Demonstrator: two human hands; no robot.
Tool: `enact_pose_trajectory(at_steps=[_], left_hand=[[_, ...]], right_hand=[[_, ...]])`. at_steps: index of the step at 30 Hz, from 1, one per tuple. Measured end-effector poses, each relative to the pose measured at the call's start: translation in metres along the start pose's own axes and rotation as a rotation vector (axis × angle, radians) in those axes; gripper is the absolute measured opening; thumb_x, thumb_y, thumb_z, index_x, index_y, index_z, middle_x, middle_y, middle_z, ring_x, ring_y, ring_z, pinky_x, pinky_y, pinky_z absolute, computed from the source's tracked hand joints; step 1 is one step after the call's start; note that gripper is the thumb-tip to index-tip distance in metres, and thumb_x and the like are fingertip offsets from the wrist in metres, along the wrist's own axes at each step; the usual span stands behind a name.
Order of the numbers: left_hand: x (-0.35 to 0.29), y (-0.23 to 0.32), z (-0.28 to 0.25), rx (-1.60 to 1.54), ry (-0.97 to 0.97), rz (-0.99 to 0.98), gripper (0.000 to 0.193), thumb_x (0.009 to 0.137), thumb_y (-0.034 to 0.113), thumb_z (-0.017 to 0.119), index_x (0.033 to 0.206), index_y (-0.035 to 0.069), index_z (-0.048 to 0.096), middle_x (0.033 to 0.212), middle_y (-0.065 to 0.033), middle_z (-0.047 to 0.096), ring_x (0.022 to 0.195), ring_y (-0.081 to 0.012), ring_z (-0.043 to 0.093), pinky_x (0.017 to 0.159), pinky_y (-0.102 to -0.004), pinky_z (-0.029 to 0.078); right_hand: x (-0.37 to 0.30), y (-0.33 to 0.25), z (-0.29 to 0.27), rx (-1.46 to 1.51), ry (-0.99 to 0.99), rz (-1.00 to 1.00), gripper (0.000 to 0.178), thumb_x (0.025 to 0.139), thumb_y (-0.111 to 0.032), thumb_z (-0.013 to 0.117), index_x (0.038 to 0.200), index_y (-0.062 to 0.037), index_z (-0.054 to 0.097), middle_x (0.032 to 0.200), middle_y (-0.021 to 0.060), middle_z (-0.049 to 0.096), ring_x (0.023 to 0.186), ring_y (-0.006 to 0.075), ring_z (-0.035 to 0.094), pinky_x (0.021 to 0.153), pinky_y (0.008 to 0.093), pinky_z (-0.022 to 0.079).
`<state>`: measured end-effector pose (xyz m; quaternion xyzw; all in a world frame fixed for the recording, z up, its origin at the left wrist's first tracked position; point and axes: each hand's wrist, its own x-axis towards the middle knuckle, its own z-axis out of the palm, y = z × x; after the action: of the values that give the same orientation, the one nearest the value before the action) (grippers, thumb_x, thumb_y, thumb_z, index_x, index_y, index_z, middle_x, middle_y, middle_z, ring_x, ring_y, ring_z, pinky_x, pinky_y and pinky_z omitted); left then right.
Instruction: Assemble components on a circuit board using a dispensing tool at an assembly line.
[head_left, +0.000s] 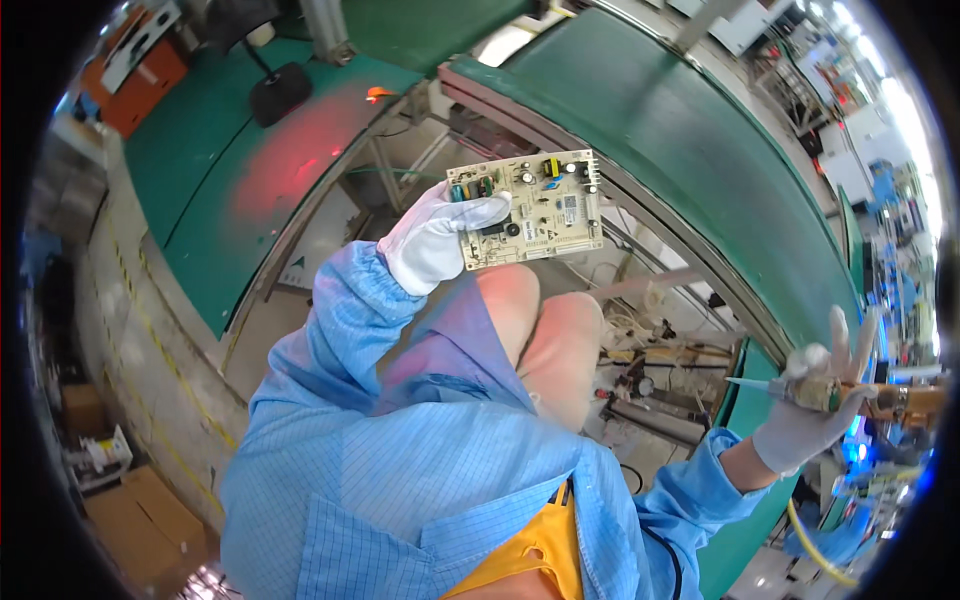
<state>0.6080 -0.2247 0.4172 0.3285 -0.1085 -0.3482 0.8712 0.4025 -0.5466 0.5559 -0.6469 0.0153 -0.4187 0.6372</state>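
Circuit board point(550, 222), parts point(551, 168) mounted, gripped in left hand point(428, 245); right hand point(800, 430) holds nozzled tube point(900, 402), well apart. Anything further done or left: unclear.

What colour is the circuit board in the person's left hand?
The circuit board is pale cream, seen best in the head view.

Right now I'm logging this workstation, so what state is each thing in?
Left hand: gloved, gripping the circuit board's left side
Circuit board: held up, component side facing the camera
Right hand: gloved, gripping the nozzled tool
Nozzled tool: held, tip pointing left
Left green table: partly lit red
Cardboard box: apparently shut
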Motion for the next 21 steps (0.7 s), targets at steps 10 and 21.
enact_pose_trajectory(at_steps=[10, 21], left_hand=[[-0.083, 0.094, -0.047, 0.188, 0.278, 0.462, 0.043, 0.092, 0.010, 0.065, 0.132, -0.002, 0.053, 0.121, -0.0115, 0.066, 0.108, -0.0220, 0.066, 0.097, -0.0363, 0.053], [-0.108, 0.145, -0.097, 0.082, 0.529, 0.618, 0.031, 0.093, 0.012, 0.064, 0.120, -0.005, 0.060, 0.110, -0.0149, 0.069, 0.097, -0.0243, 0.070, 0.088, -0.0370, 0.059]], right_hand=[[0.022, 0.019, 0.030, 0.056, -0.036, -0.021, 0.065, 0.106, -0.040, 0.039, 0.150, 0.0059, 0.027, 0.110, 0.0187, 0.065, 0.057, 0.0099, 0.043, 0.047, 0.0208, 0.031], [0.045, 0.042, 0.045, 0.200, 0.128, -0.032, 0.056, 0.104, -0.037, 0.047, 0.139, 0.0071, 0.044, 0.089, 0.0118, 0.056, 0.054, 0.0106, 0.034, 0.046, 0.0243, 0.023]])
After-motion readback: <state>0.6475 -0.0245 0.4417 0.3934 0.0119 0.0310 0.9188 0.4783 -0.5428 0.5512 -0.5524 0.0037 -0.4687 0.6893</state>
